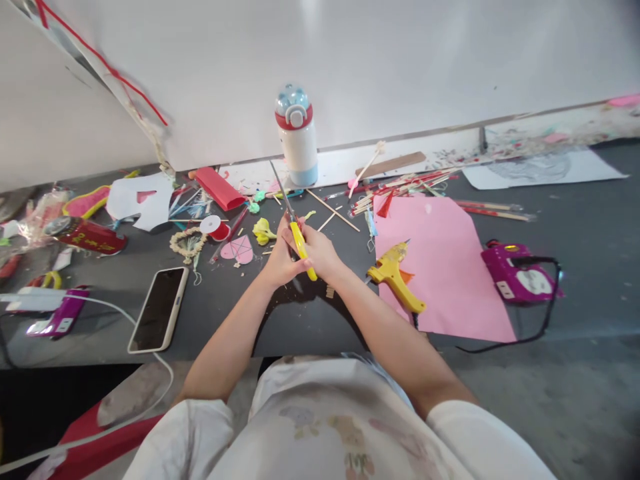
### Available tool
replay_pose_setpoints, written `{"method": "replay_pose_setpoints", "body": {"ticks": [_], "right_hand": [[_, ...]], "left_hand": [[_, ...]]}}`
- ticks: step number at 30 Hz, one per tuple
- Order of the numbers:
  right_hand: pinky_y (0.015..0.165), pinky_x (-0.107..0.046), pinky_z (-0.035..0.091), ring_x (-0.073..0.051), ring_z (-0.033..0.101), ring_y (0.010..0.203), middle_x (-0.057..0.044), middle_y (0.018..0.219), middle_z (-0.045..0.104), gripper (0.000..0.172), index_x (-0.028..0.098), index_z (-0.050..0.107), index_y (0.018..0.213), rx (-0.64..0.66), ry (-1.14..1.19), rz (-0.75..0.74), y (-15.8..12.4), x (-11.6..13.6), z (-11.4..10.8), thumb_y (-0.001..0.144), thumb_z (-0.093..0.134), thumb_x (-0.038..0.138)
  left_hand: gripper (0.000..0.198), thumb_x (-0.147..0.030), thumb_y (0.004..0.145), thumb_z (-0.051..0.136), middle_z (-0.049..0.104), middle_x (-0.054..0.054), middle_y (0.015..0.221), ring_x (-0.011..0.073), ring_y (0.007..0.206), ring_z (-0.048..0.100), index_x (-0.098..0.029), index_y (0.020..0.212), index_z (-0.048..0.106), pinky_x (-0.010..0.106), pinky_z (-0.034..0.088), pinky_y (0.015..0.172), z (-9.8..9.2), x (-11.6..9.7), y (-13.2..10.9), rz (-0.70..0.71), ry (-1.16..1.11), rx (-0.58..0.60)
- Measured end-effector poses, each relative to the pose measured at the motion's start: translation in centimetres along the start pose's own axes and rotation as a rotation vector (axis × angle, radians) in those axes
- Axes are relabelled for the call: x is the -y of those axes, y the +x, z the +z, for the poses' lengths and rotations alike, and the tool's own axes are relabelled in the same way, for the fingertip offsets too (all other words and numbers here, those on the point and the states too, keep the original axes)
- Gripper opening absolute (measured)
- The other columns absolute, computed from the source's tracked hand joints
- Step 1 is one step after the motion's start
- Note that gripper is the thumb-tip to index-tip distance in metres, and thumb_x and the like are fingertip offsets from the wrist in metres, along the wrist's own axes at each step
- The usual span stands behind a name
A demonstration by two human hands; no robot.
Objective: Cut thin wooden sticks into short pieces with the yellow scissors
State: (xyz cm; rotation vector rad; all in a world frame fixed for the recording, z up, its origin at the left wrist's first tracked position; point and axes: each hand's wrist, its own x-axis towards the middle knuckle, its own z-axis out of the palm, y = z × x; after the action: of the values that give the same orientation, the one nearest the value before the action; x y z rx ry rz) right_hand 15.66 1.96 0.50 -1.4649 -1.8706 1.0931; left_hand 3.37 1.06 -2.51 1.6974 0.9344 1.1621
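Note:
Yellow-handled scissors (302, 248) are gripped in my right hand (323, 252), their blades pointing away toward the bottle. My left hand (281, 263) is closed right against the scissors and the right hand's fingers. What its fingers pinch, if anything, is hidden. Just left of the hands lies a crumpled yellow flower-like piece (263, 231). A pink paper heart (237, 250) with dark lines on it and a red spool (216, 228) lie farther left. Small crumbs and thin wooden sticks (334, 210) are scattered around the hands.
A white bottle (300, 143) stands upright behind the hands. To the right, a yellow glue gun (399, 273) rests on pink paper (450, 287), near a purple power adapter (520, 272). On the left are a phone (159, 310), a red can (93, 237) and a trailing white cable (113, 305).

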Motion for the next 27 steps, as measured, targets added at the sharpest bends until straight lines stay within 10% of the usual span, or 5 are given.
{"method": "replay_pose_setpoints", "body": {"ticks": [9, 15, 22, 27], "right_hand": [[0.077, -0.036, 0.044, -0.024, 0.06, 0.084, -0.011, 0.09, 0.064, 0.044, 0.017, 0.05, 0.091, -0.197, -0.172, -0.166, -0.7, 0.1, -0.4, 0.078, 0.047, 0.059], [0.082, -0.04, 0.041, -0.028, 0.056, 0.09, -0.015, 0.091, 0.06, 0.047, 0.014, 0.049, 0.092, -0.346, -0.254, -0.2, -0.2, -0.5, -0.4, 0.076, 0.05, 0.058], [0.084, -0.04, 0.041, -0.029, 0.056, 0.094, -0.015, 0.095, 0.059, 0.049, 0.014, 0.048, 0.094, -0.317, -0.22, -0.189, -0.3, -0.5, -0.6, 0.075, 0.051, 0.059], [0.08, -0.039, 0.042, -0.027, 0.057, 0.09, -0.014, 0.092, 0.061, 0.051, 0.015, 0.048, 0.093, -0.242, -0.23, -0.185, -0.5, -0.3, -0.2, 0.074, 0.051, 0.062]], "left_hand": [[0.05, -0.066, 0.081, 0.04, 0.066, 0.008, 0.094, 0.0189, 0.088, 0.066, -0.021, 0.096, 0.056, 0.032, 0.055, 0.071, -3.6, -1.7, 1.3, -0.053, 0.012, -0.544], [0.055, -0.063, 0.083, 0.035, 0.056, 0.003, 0.048, 0.0151, 0.052, 0.062, -0.018, 0.059, 0.056, 0.025, 0.047, 0.043, -3.8, -1.9, 1.3, -0.282, -0.028, -0.4], [0.034, -0.048, 0.078, 0.058, 0.067, 0.002, 0.084, 0.0114, 0.06, 0.064, -0.024, 0.103, 0.054, 0.021, 0.047, 0.047, -3.7, -2.4, 1.3, -0.117, 0.05, -0.566], [0.028, -0.045, 0.079, 0.06, 0.064, 0.001, 0.082, 0.0102, 0.065, 0.062, -0.022, 0.093, 0.057, 0.023, 0.05, 0.057, -4.0, -2.1, 1.4, 0.027, 0.208, -0.616]]}}
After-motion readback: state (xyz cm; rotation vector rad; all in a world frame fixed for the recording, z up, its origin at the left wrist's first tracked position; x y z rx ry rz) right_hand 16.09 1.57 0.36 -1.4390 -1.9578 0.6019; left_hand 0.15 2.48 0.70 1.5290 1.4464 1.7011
